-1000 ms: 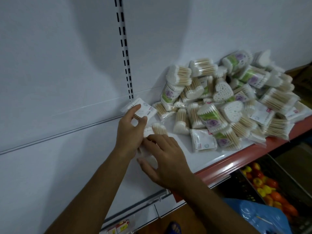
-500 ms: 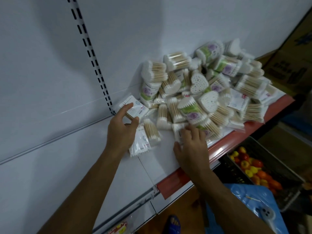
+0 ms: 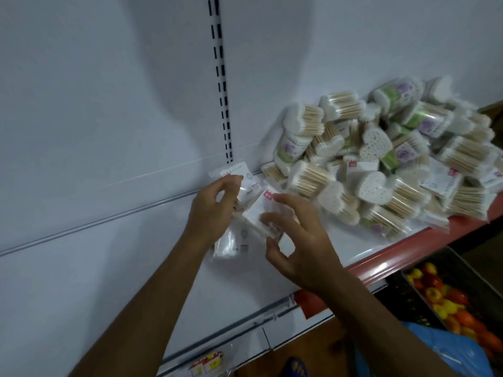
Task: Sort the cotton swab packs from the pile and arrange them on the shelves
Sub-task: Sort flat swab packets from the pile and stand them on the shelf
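Left hand [image 3: 212, 210] pinches flat pack [image 3: 239, 180]; right hand [image 3: 296, 240] half-open, fingers on second pack [image 3: 261, 213]. Risk: slick packs slip, stack at shelf [image 3: 136, 268] back topples.

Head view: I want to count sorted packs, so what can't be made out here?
- Packs under the left hand and right hand: fingers and blur hide their number.
- Pile: lower packs buried.
- Label print: too small.
- Pile's right end: cut off by the frame.
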